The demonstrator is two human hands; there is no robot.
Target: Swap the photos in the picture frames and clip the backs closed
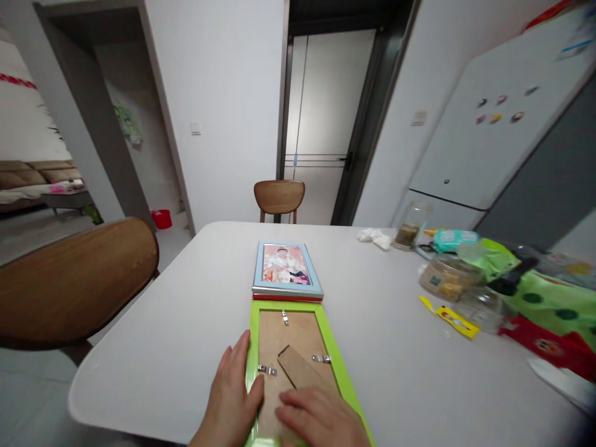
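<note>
A green picture frame [342, 366] lies face down on the white table, its brown backing board [298, 329] showing with metal clips and a stand flap [302, 369]. My left hand [233, 391] rests along the frame's left side, thumb on its edge and fingers apart. Over the lower part of the backing is my right hand [321, 416], its fingers bent and near the lower end of the flap; whether they grip anything is hidden. Just beyond the green frame sits a light blue frame [287, 287] with a photo, on top of a red one [287, 297].
On the right of the table [386, 372] are a glass jar [407, 230], clear containers [449, 276], a yellow packet [456, 321], green bags and a red packet. Tissues [375, 237] lie at the back. Wooden chairs [279, 195] stand behind and at left.
</note>
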